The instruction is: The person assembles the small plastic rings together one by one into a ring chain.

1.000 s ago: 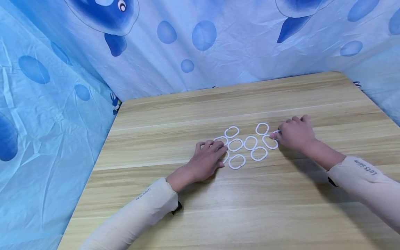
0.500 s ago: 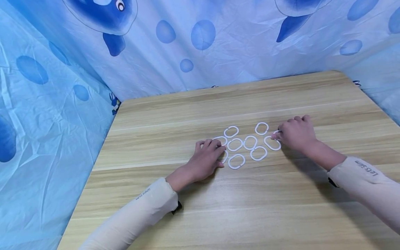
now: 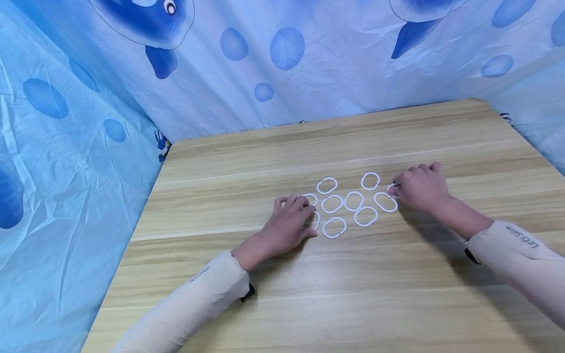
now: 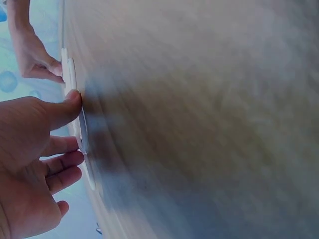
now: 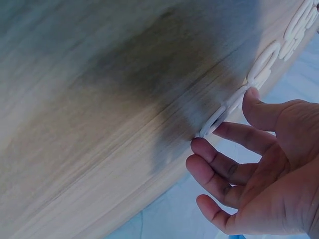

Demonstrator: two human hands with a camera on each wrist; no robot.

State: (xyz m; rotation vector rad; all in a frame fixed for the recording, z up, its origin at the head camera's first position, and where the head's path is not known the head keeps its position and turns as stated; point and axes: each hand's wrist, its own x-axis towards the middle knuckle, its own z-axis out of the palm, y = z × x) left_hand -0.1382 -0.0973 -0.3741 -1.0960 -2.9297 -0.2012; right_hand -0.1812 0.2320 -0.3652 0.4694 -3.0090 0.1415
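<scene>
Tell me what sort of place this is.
Probably a makeshift curtained-off workspace: a wood-grain table, blue sea-animal sheeting hanging behind and beside it, and white rings laid out on top.

One wooden table [image 3: 335,314] bore at least ten white rings [image 3: 358,210], three partly covered, while above the table were one left hand [image 3: 289,223], one right hand [image 3: 423,189] and two sleeves [image 3: 185,299].

Creased light-blue sheeting [image 3: 344,81], printed with dark-blue cartoon sea animals [image 3: 145,24] and round mid-blue spots [image 3: 287,48], hangs behind and beside a pale wood-grain tabletop [image 3: 335,314]; light glints along the sheeting's folds.
</scene>
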